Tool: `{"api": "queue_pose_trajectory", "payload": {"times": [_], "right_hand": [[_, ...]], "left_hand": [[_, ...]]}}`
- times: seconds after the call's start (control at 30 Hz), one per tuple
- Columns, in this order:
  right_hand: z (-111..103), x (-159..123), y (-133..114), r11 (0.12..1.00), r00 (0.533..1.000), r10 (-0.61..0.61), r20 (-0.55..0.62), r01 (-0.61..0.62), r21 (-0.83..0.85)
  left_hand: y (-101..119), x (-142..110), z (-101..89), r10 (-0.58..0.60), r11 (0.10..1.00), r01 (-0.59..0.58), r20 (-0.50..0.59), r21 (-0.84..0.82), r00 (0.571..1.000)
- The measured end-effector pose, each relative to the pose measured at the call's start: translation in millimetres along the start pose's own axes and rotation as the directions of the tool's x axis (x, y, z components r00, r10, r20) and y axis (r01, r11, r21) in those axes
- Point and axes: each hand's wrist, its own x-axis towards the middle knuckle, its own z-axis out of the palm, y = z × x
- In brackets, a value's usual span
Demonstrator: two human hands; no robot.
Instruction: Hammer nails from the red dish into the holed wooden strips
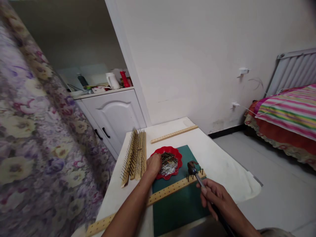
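My right hand (214, 197) is wrapped round the handle of a claw hammer (192, 168). The hammer's head hangs over the right end of a drilled wooden strip (170, 189), where several dark nails (189, 177) stand upright. This strip lies across a green mat (177, 210) and runs under my left forearm. At the left rim of a red scalloped dish (179, 157), my left hand (154, 163) has its fingers curled in among loose nails (169, 163). My fingertips are hidden, so whatever they hold cannot be made out.
Wooden strips bristling with nails (134, 154) lie on the table's left side. Another drilled strip (174, 134) rests near the back of the white table (222, 164). A flowered curtain (49, 131) hangs at left, a cabinet (116, 115) stands behind, and a bed (288, 112) is at right.
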Motion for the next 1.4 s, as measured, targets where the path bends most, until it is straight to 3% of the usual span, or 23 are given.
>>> {"api": "queue_pose_trajectory", "payload": {"times": [0.2,0.4,0.57,0.63,0.73,0.87,0.93,1.0,1.13,1.2,1.27,1.33,1.4], "right_hand": [[-0.5,0.6,0.1,1.0,1.0,-0.007,0.0,0.007,0.002],[0.7,3.5,2.1,1.0,1.0,-0.012,-0.009,0.011,-0.007],[6.3,9.2,4.3,0.999,0.999,-0.033,-0.023,0.032,-0.041],[10.1,12.2,5.5,0.997,0.998,-0.04,-0.038,0.038,-0.069],[15.0,15.8,8.7,0.99,0.994,-0.055,-0.1,0.041,-0.134],[16.7,16.9,12.6,0.991,0.991,-0.062,-0.116,0.047,-0.126],[16.4,16.7,13.1,0.995,0.993,-0.046,-0.106,0.036,-0.091],[15.9,16.4,12.9,0.997,0.993,-0.031,-0.111,0.023,-0.073],[15.3,16.3,12.6,0.999,0.991,-0.025,-0.129,0.019,-0.05],[15.3,16.1,12.4,0.999,0.991,-0.028,-0.132,0.023,-0.041],[15.4,15.7,11.6,0.999,0.991,-0.031,-0.129,0.027,-0.034],[15.5,14.9,9.9,0.999,0.993,-0.036,-0.115,0.032,-0.037],[15.0,13.7,7.7,0.998,0.994,-0.038,-0.106,0.032,-0.052]], "left_hand": [[1.1,-4.8,-0.5,0.006,0.999,-0.005,-0.009,0.034,1.0],[5.4,-21.8,-17.6,0.04,0.999,-0.039,-0.042,0.02,0.998],[26.9,-56.9,-28.7,0.189,0.948,-0.224,-0.164,-0.227,0.968],[42.1,-78.7,-29.1,0.264,0.876,-0.317,-0.189,-0.363,0.946],[66.0,-114.4,-27.1,0.379,0.745,-0.393,-0.144,-0.539,0.914],[86.1,-145.8,-23.8,0.411,0.656,-0.379,-0.113,-0.653,0.905],[89.5,-150.4,-21.6,0.345,0.625,-0.32,-0.116,-0.712,0.932],[90.9,-150.4,-17.3,0.242,0.529,-0.201,-0.08,-0.824,0.967],[96.2,-150.4,-0.8,0.099,0.106,0.128,0.139,-0.986,0.985],[100.6,-152.8,8.2,0.064,-0.083,0.215,0.21,-0.973,0.976],[103.5,-154.9,13.9,0.045,-0.207,0.252,0.248,-0.945,0.968],[102.4,-154.0,14.5,0.041,-0.238,0.244,0.241,-0.94,0.97],[96.1,-148.2,10.5,0.02,-0.159,0.187,0.186,-0.97,0.982]]}}
